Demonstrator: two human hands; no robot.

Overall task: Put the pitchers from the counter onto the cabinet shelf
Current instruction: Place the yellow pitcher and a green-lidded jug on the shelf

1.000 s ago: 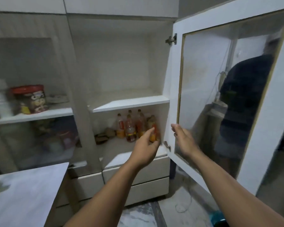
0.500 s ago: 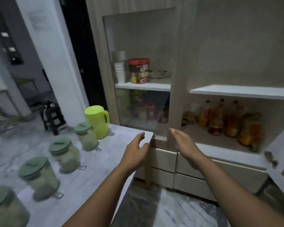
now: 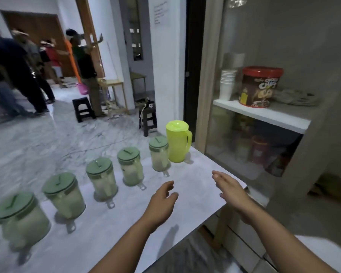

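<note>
A bright yellow-green pitcher stands at the far end of the marble counter, next to the cabinet. Several clear pitchers with dull green lids run in a row toward me, the nearest to the yellow one, then another, and more further left. My left hand hovers open over the counter, empty. My right hand is open too, palm inward, above the counter's right edge. Both hands are apart from every pitcher.
The cabinet on the right has a closed glass door; behind it a white shelf carries stacked cups and a red-lidded tub. Several people stand at the back left. Black stools stand on the marble floor.
The view has swung left from the open cabinet to the counter. The row of pitchers has come into view, and both hands now hover over the counter instead of the cabinet.
</note>
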